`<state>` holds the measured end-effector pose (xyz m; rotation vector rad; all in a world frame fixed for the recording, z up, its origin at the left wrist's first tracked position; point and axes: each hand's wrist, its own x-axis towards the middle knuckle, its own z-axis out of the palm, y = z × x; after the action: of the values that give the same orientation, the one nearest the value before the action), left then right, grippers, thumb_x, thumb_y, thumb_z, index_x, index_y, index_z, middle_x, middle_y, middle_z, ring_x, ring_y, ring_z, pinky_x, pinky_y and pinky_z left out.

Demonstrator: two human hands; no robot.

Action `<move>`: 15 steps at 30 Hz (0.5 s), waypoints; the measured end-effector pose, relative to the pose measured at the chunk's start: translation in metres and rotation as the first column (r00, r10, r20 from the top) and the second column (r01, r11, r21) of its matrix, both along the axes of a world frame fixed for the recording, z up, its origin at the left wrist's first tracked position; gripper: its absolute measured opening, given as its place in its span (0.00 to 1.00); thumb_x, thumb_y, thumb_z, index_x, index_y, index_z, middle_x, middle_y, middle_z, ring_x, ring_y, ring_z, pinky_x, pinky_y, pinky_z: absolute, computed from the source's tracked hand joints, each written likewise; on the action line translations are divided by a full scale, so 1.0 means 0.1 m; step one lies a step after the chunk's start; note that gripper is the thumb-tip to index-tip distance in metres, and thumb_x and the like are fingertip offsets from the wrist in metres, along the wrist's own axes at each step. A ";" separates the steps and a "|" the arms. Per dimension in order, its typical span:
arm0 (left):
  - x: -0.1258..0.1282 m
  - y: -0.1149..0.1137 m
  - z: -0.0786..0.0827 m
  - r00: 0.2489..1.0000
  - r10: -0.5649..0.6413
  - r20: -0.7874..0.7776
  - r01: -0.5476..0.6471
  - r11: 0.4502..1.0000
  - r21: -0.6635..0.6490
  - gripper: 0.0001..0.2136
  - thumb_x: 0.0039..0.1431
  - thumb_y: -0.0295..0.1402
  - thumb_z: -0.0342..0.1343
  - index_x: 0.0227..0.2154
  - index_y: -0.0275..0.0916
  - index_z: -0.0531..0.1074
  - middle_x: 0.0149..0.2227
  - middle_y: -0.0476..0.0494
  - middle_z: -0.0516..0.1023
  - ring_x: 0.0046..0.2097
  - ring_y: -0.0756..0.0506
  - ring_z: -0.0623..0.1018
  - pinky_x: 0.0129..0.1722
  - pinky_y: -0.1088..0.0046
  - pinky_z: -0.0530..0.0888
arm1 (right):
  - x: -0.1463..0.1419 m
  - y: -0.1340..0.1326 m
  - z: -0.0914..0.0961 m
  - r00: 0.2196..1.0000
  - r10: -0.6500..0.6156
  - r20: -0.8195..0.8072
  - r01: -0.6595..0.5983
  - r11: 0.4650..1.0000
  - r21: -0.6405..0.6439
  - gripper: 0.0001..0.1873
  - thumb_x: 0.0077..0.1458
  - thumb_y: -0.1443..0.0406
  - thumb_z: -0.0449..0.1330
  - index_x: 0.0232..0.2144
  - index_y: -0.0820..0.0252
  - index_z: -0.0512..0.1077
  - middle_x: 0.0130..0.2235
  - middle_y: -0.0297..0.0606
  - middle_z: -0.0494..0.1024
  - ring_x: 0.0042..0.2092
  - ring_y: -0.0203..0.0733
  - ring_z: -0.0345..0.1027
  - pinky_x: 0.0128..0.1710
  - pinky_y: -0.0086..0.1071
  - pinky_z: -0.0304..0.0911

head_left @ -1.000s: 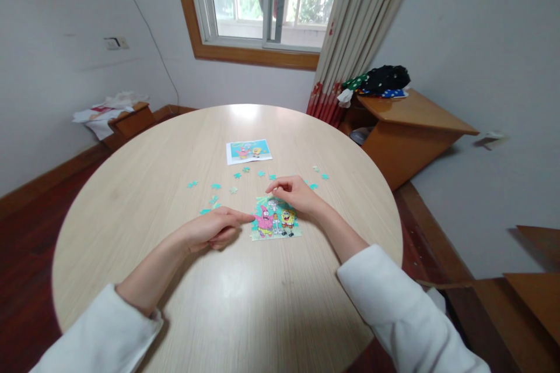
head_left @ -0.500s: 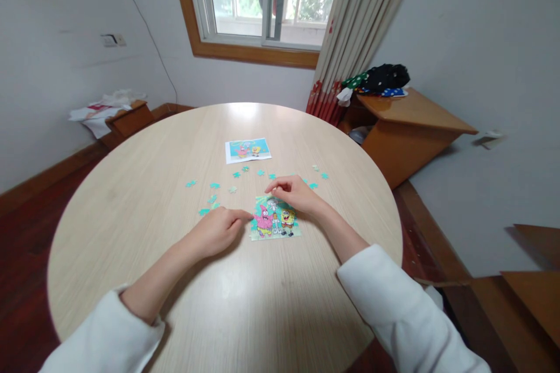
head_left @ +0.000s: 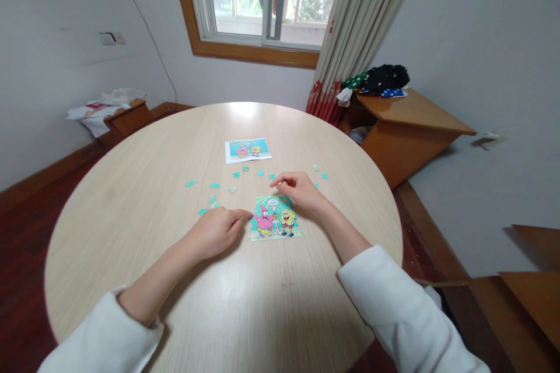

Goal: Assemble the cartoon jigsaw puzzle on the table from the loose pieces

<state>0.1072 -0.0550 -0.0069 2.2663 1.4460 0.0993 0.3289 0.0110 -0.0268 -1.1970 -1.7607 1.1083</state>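
A partly joined jigsaw puzzle [head_left: 275, 222] with a pink starfish figure, a pale figure and a yellow square figure lies on the round table [head_left: 245, 309]. At its left edge my left hand [head_left: 221, 230] rests with the index finger stretched out to the border and the other fingers curled; nothing shows in its grasp. My right hand [head_left: 300, 189] is over the upper right corner, index finger extended and thumb a little apart, with no piece visible between them. Part of the puzzle's top right is hidden under this hand.
Several loose turquoise puzzle pieces [head_left: 214, 185] lie scattered beyond and left of the puzzle. Farther back is a printed reference picture [head_left: 248, 150]. A wooden cabinet [head_left: 420, 113] with cloths [head_left: 387, 78] on it stands past the table's right edge.
My right hand has shifted slightly away and to the right, uncovering more of the puzzle's top edge and the pale figure's head. My left hand stays at the left edge.
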 end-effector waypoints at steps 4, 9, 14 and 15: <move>0.00 -0.01 0.00 0.999 -0.043 -0.025 0.043 0.999 0.004 0.20 0.59 0.30 0.41 0.48 0.39 0.75 0.45 0.38 0.80 0.42 0.41 0.79 0.40 0.69 0.70 | 0.03 0.03 0.01 0.998 -0.044 -0.036 0.044 0.999 0.015 0.09 0.46 0.67 0.54 0.26 0.63 0.75 0.21 0.30 0.63 0.25 0.32 0.53 0.27 0.29 0.50; 0.01 -0.01 -0.02 0.998 -0.054 -0.029 0.054 0.999 0.008 0.21 0.60 0.30 0.40 0.49 0.39 0.75 0.47 0.40 0.79 0.45 0.41 0.79 0.44 0.66 0.71 | 0.13 0.12 0.03 0.967 -0.227 -0.118 0.237 0.969 0.075 0.11 0.43 0.64 0.54 0.26 0.63 0.74 0.19 0.28 0.62 0.23 0.30 0.49 0.23 0.29 0.45; 0.03 -0.02 -0.04 0.999 -0.005 -0.038 0.006 0.999 0.039 0.21 0.60 0.30 0.39 0.49 0.40 0.75 0.42 0.40 0.82 0.40 0.42 0.80 0.41 0.66 0.71 | 0.34 0.25 0.04 0.852 -0.464 -0.244 0.485 0.874 0.031 0.14 0.41 0.63 0.54 0.29 0.63 0.75 0.16 0.24 0.53 0.20 0.30 0.42 0.21 0.28 0.39; 0.03 -0.02 -0.04 0.999 0.001 -0.036 0.001 0.999 0.045 0.22 0.60 0.30 0.39 0.50 0.40 0.74 0.39 0.40 0.82 0.38 0.42 0.80 0.39 0.67 0.71 | 0.37 0.27 0.03 0.823 -0.500 -0.268 0.526 0.850 0.030 0.14 0.41 0.64 0.54 0.30 0.63 0.75 0.16 0.24 0.53 0.20 0.30 0.42 0.20 0.28 0.39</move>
<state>0.1102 -0.0571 -0.0105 2.3154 1.4761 0.0920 0.3663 0.0380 -0.0234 -1.3008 -1.1808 0.7888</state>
